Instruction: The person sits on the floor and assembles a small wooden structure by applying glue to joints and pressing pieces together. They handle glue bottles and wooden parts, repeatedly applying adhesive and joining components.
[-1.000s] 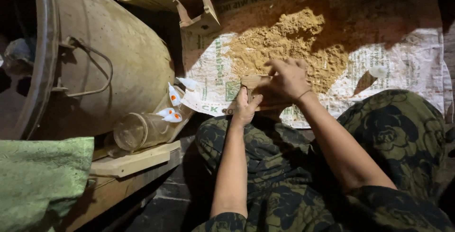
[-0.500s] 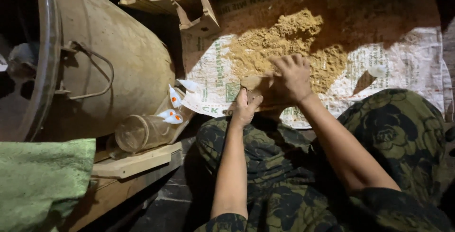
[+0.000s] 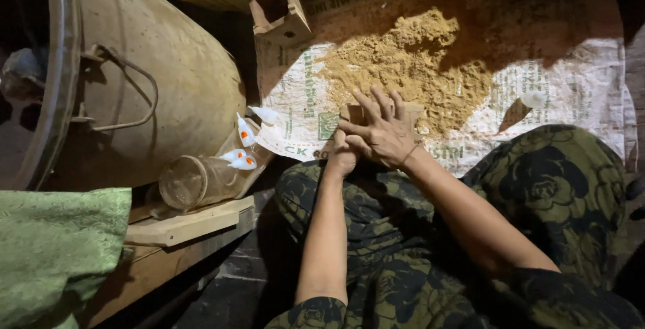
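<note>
A seated person is pressing both hands around a small tan block [image 3: 411, 111] at the near edge of a heap of sawdust-like powder [image 3: 410, 67], which is lying on a printed woven sack [image 3: 571, 94] spread on the floor. The right hand [image 3: 379, 134] is lying flat over the block with fingers spread; the left hand [image 3: 342, 158] is cupping beneath it, its grip largely hidden. Judged risks: loose powder is likely spilling past the sack's near edge onto the patterned trousers [image 3: 537, 188], and the block may be crumbling under uneven pressure. A glass jar [image 3: 191, 181] is lying on its side beside the large drum [image 3: 154, 80], free to roll.
</note>
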